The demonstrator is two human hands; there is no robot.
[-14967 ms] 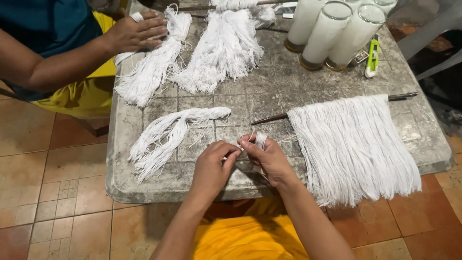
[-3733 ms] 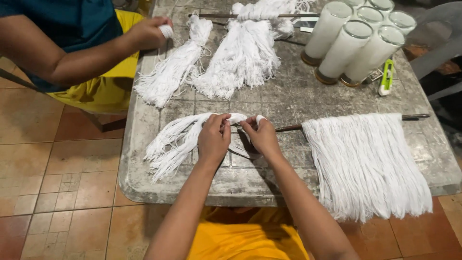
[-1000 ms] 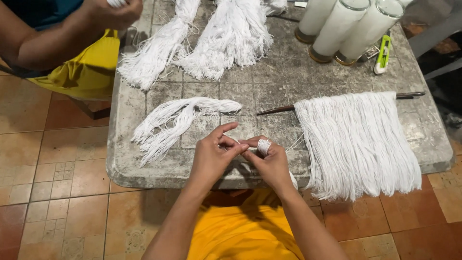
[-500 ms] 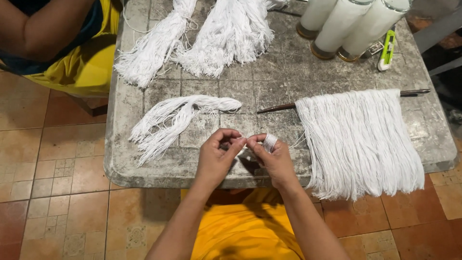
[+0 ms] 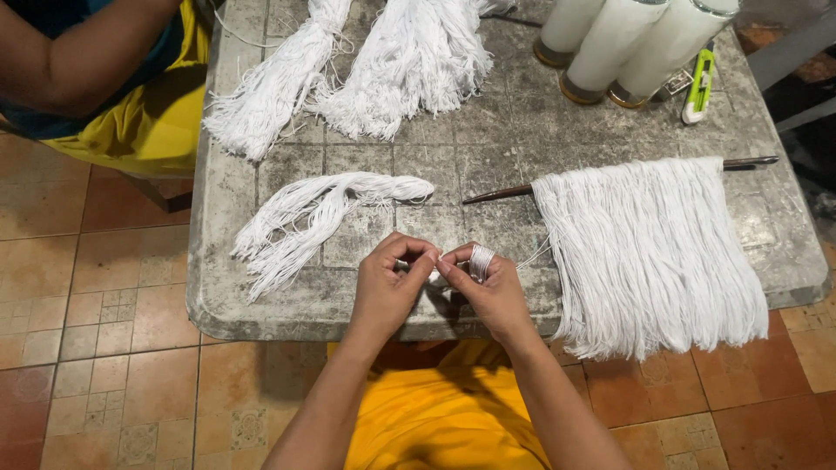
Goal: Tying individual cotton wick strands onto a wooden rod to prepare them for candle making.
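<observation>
My left hand [image 5: 386, 287] and my right hand [image 5: 492, 292] meet fingertip to fingertip over the near edge of the grey table [image 5: 514, 130], pinching a thin white string [image 5: 433, 271] between them. White string is wound around a finger of my right hand [image 5: 479, 260]. A loose bundle of white strings [image 5: 313, 213] lies just left of my hands. To the right, a dark rod [image 5: 496, 193] carries a wide curtain of white strings [image 5: 649, 248] that hangs over the table's front edge.
Two thick white string bundles [image 5: 366, 65] lie at the back of the table. Tall glass candles [image 5: 627, 43] and a green-and-white cutter [image 5: 698, 85] stand at the back right. Another person's arm [image 5: 78, 61] and yellow clothing are at the upper left. Tiled floor surrounds the table.
My hands, earlier at the loose bundle, are back at the table's near edge, pinching a string. In the last second the fingertips closed together. The other person's hand left the view.
</observation>
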